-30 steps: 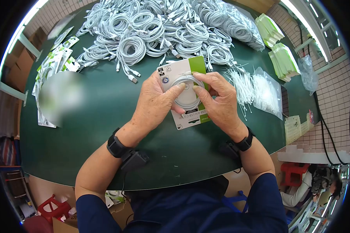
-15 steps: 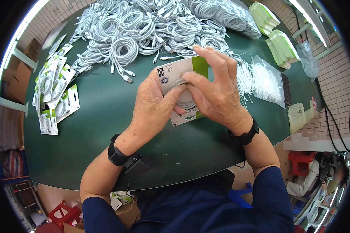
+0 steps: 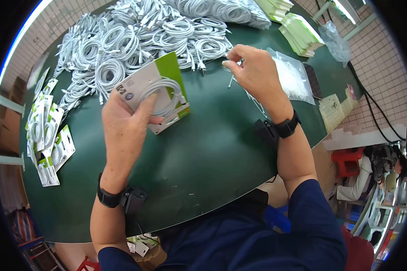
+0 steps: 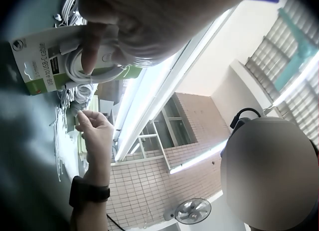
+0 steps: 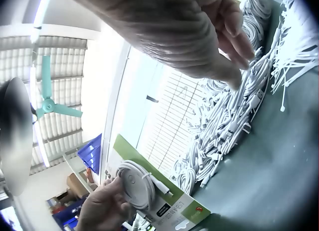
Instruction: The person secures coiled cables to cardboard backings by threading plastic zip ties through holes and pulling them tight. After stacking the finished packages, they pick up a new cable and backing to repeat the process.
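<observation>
My left hand [image 3: 126, 126] grips a white and green packaging card [image 3: 142, 74], its thumb pressed over a coiled white USB cable [image 3: 172, 88] on the card's face. The right wrist view shows the card tilted, with a white plug lying at the coil's edge. My right hand [image 3: 255, 70] is apart from the card, fingers bent and thumb near the fingertips, with nothing visible between them. Loose white cable ties [image 3: 256, 103] lie on the table under that hand, which hides most of them. Beside it is a clear bag of cable ties [image 3: 291, 81].
A large heap of coiled white cables [image 3: 111, 43] covers the back of the green table [image 3: 203, 153]. Carded cables [image 3: 45, 131] pile up at the left edge. Stacks of green and white cards [image 3: 300, 34] stand at the back right, near a crumpled plastic bag [image 3: 335, 40].
My right hand has let go of the cable and card and moved right to the cable ties. My left hand has carried the card to the left. The head view has shifted.
</observation>
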The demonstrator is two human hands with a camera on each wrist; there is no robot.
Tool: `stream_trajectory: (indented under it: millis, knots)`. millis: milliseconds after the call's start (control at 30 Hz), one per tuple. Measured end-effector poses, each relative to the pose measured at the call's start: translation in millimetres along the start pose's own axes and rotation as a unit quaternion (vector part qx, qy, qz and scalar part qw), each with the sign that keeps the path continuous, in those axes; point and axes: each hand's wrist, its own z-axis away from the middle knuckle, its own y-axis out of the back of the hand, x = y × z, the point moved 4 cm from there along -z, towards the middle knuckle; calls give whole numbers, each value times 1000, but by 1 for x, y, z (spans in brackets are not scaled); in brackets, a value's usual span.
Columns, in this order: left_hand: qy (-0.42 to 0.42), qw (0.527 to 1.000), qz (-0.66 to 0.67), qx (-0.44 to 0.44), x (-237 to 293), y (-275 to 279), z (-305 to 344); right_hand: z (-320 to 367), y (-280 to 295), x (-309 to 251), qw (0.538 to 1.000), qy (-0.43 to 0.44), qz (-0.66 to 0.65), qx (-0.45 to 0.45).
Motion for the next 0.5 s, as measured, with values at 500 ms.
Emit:
stream_trajectory:
  millis: [500]
  knots:
    - [-17,998,-62,4,10,1,0,-6,-37,60,975,34,35,-216]
